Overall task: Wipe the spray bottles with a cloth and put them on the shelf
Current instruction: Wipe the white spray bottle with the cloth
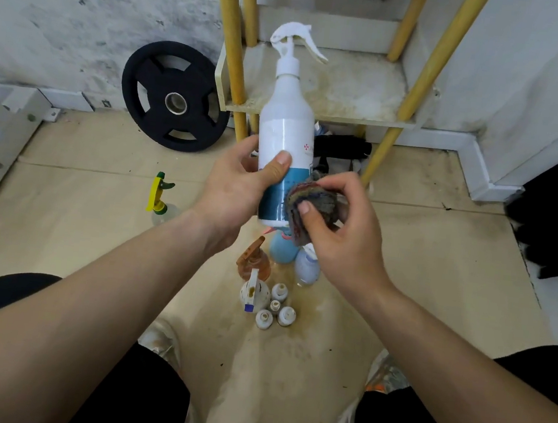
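Note:
My left hand (239,186) grips a tall white spray bottle (286,126) with a blue lower label, held upright in front of the shelf (351,95). My right hand (344,232) pinches a folded multicoloured cloth (309,204) and presses it against the bottle's lower right side. Below on the floor stand an orange spray bottle (254,259), a blue bottle (282,249), a pale lilac bottle (306,267), a stained white spray bottle (254,293) and several small white bottles (277,309). A clear bottle with a yellow and green trigger (161,199) stands apart at the left.
The shelf has yellow poles (434,62) and a stained lower board with nothing on it. A black weight plate (176,97) leans on the wall at the left. Dark items (343,147) lie under the shelf. My knees and shoes fill the bottom of the view.

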Tool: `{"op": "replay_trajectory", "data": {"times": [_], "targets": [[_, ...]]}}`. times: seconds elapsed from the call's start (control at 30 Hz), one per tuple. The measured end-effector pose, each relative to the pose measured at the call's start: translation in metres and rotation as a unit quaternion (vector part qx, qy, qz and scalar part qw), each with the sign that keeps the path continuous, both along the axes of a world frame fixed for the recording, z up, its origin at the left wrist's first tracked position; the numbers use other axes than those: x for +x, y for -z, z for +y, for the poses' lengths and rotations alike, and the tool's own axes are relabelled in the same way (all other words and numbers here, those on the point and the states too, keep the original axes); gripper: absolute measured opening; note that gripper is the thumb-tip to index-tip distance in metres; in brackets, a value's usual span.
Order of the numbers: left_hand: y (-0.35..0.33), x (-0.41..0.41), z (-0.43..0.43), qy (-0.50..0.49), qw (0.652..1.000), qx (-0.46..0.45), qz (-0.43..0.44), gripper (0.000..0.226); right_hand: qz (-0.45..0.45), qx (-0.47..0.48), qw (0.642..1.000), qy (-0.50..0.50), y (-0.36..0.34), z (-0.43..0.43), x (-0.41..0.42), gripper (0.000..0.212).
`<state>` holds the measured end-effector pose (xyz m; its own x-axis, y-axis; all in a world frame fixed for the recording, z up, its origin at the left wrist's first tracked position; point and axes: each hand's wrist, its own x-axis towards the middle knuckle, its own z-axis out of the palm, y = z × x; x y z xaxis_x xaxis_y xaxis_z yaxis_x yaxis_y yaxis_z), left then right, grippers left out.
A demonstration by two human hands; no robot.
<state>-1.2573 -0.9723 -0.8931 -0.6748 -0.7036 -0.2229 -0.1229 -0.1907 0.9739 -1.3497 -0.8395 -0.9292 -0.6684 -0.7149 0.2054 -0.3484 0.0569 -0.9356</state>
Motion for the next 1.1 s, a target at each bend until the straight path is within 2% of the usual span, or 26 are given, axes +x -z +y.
{"op": "replay_trajectory", "data": {"times": [0.27,0.47,0.53,0.7,0.83,1.1], "targets": [[-0.001,0.004,-0.015,0.055,0.998,0.038,0.002,0.031,-0.048,-0.012,0.999,-0.003,-0.016,-0.002,-0.009,0.023],[0.005,0.007,-0.018,0.057,0.998,0.020,0.022,0.060,-0.026,-0.018,0.999,-0.023,-0.013,-0.004,-0.008,0.028],[0.004,0.006,-0.015,0.070,0.997,0.020,0.022,0.063,-0.039,-0.027,0.999,-0.013,-0.013,-0.005,-0.008,0.026],[0.004,0.004,-0.008,0.106,0.994,0.003,0.021,0.050,-0.039,-0.053,0.998,0.016,-0.016,-0.010,-0.009,0.024],[-0.003,0.004,-0.008,0.106,0.992,0.046,0.041,0.041,-0.045,-0.055,0.997,0.028,-0.017,-0.013,-0.008,0.022],[0.001,0.006,-0.003,0.129,0.988,-0.079,0.033,0.044,-0.045,-0.083,0.992,0.078,-0.033,-0.023,-0.021,0.023]]}}
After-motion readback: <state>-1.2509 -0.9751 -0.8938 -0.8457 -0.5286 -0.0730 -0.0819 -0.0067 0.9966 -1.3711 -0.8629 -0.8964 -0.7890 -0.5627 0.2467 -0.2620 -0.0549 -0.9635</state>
